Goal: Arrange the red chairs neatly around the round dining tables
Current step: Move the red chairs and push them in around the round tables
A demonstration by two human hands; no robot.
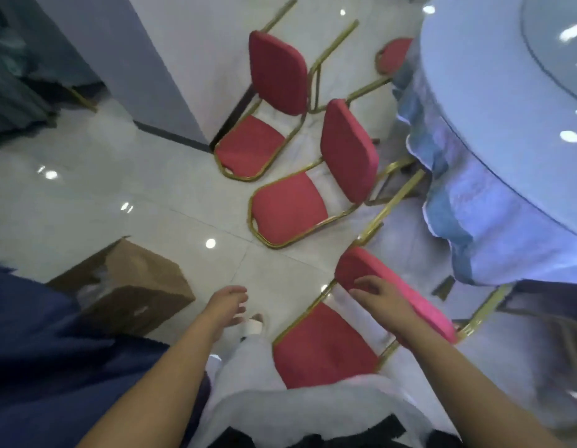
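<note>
The right hand (376, 291) is resting on the backrest of the nearest chair (322, 347), fingers curling over its top edge. The left hand (229, 303) is hanging loose, holding nothing. That chair is standing beside the round table (474, 163), back toward it. A middle chair (290, 205) and a far chair (248, 143) are crowding the floor ahead. A cardboard box (135, 286) is sitting to the left.
</note>
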